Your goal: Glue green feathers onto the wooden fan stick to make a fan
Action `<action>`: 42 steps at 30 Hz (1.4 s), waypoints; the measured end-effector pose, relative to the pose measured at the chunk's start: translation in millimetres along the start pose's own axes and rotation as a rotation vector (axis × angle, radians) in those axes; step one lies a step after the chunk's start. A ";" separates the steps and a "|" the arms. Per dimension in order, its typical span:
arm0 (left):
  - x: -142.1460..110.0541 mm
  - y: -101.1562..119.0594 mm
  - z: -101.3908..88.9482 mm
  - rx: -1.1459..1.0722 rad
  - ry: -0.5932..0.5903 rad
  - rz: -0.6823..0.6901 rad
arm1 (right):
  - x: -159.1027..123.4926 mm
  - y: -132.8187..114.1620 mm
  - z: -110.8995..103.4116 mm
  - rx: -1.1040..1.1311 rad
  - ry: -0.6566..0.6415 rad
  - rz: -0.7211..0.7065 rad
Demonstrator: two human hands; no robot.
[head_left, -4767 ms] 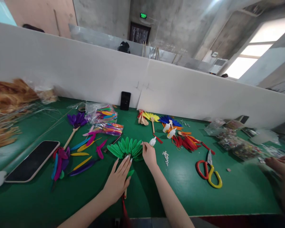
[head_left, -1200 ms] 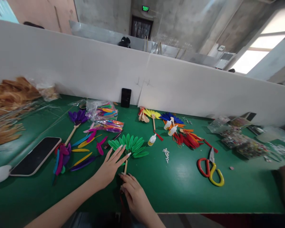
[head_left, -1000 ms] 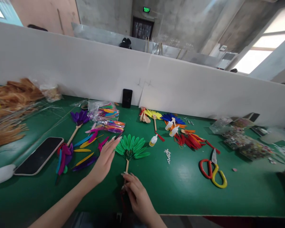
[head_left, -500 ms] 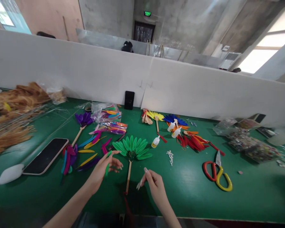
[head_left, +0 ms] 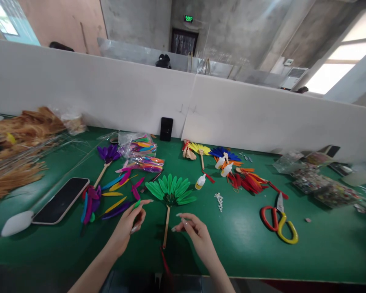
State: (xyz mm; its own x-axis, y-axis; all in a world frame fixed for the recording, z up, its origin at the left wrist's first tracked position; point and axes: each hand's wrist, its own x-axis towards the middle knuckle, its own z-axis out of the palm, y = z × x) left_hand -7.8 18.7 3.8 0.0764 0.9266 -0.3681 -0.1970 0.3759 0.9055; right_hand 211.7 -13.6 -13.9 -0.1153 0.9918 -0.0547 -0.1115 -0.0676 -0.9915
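Note:
A green feather fan (head_left: 171, 192) lies on the green table with its wooden handle (head_left: 166, 228) toward me; a red tassel hangs from the handle's end over the table edge. My left hand (head_left: 128, 224) hovers left of the handle, fingers curled, with a loose green feather (head_left: 137, 204) held in it; most of that feather is hidden. On the handle's other side is my right hand (head_left: 193, 230), thumb and fingers apart, nothing visible in it. A small glue bottle (head_left: 200, 182) stands upright right of the fan, near a little pile of white beads (head_left: 219, 202).
Red-and-yellow scissors (head_left: 279, 221) lie at right. A purple feather fan (head_left: 108, 154), loose feathers (head_left: 113, 204) and a phone (head_left: 61, 200) are at left. Behind are bagged feathers (head_left: 140, 148), a yellow fan (head_left: 198, 148) and red feathers (head_left: 250, 182). A white partition (head_left: 140, 89) borders the table.
My right hand pressed the fan, then let go of the handle and drew right. My left hand came off the feathers, moving left and down, with a loose green feather now showing in it.

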 end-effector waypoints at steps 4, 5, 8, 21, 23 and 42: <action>-6.4 -3.0 7.8 0.052 0.022 0.033 | 3.9 -8.9 9.3 0.085 -0.005 0.061; -8.2 -2.9 12.1 0.091 0.032 0.051 | 6.5 -12.1 12.8 0.083 -0.008 0.064; -13.5 0.7 29.0 0.275 0.082 0.162 | 16.4 -23.1 23.8 0.078 0.014 0.033; -15.3 22.6 62.1 0.739 -0.201 0.605 | 25.1 -42.2 44.4 0.125 0.084 -0.048; -13.0 21.3 63.1 0.749 -0.252 0.663 | 26.1 -41.0 46.5 0.159 0.093 -0.053; -2.7 25.8 44.4 0.926 -0.171 0.898 | 22.8 -41.8 36.3 0.162 0.134 0.084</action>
State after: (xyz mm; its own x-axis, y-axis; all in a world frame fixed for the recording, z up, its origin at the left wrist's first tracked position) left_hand 30.3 26.1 37.5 0.4071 0.8172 0.4079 0.4942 -0.5727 0.6541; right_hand 177.9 8.0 30.6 0.0002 0.9867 -0.1625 -0.2656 -0.1567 -0.9513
